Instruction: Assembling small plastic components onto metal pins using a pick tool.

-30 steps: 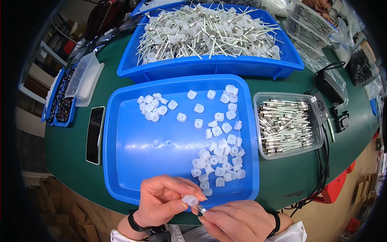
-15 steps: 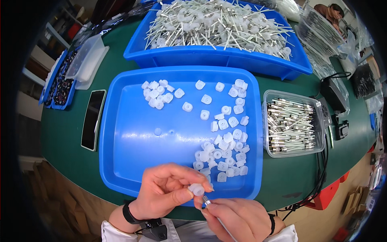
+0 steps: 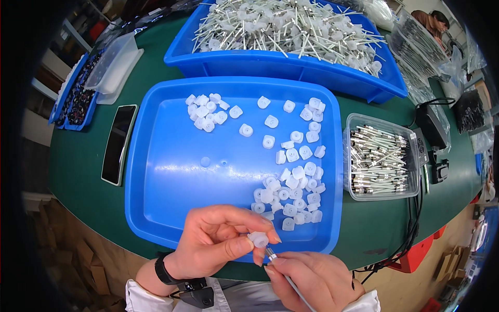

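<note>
While one green table (image 3: 83, 171) is spread beneath everything, one deep blue bin (image 3: 249, 65) is set toward its far side, heaped with pale capped rods (image 3: 291, 31) too tangled to be counted. In front of it, one shallow blue tray (image 3: 182, 182) is placed, and just to the right of that, one clear container (image 3: 384, 197) is filled with bare rods (image 3: 379, 161), likewise uncountable. Two hands are held at the tray's near edge; one phone (image 3: 119, 144) is laid to its left. By the right hand (image 3: 314, 278), one silver-ended rod (image 3: 271, 254) is gripped, thumb and fingers clamped on it. By the left hand (image 3: 215, 244), one white cap (image 3: 258, 239) is pinched between thumb and fingers, just beside the rod's tip; whether they touch cannot be told. In the tray, dozens of loose caps (image 3: 271, 121) are scattered, five spaced singly across the upper middle.
</note>
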A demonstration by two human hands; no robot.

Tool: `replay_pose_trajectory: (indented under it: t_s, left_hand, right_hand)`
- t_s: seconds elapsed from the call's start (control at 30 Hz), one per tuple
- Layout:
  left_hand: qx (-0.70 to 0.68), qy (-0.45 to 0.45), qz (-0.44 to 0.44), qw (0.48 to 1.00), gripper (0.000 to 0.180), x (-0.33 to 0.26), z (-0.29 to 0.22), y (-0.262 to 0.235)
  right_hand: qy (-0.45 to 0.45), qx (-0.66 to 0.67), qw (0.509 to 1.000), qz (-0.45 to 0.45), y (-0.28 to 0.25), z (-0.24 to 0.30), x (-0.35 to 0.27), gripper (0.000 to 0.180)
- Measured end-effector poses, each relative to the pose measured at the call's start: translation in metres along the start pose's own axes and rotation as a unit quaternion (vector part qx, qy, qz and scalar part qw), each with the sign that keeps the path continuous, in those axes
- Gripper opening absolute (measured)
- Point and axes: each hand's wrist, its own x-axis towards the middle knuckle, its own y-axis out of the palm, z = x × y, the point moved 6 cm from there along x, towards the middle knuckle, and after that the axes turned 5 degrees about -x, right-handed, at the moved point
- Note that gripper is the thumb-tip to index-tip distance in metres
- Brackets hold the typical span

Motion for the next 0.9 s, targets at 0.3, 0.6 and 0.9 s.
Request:
replay_pose_trajectory:
  t_s: [0.3,0.6,0.9]
  left_hand:
    - [0.087,0.061,-0.072,0.992,0.016,-0.002,-0.008,0.006]
    - [0.081,0.055,-0.068,0.993,0.017,-0.004,-0.007,0.003]
    - [0.08,0.052,-0.056,0.994,0.019,-0.003,-0.007,0.002]
  right_hand:
    - [0.006,0.011,1.0,0.021,0.0,0.001,0.003,0.02]
    - [0.012,0.002,0.997,0.074,-0.001,0.004,0.011,0.021]
    - [0.041,0.039,0.994,0.092,0.002,-0.002,0.004,0.024]
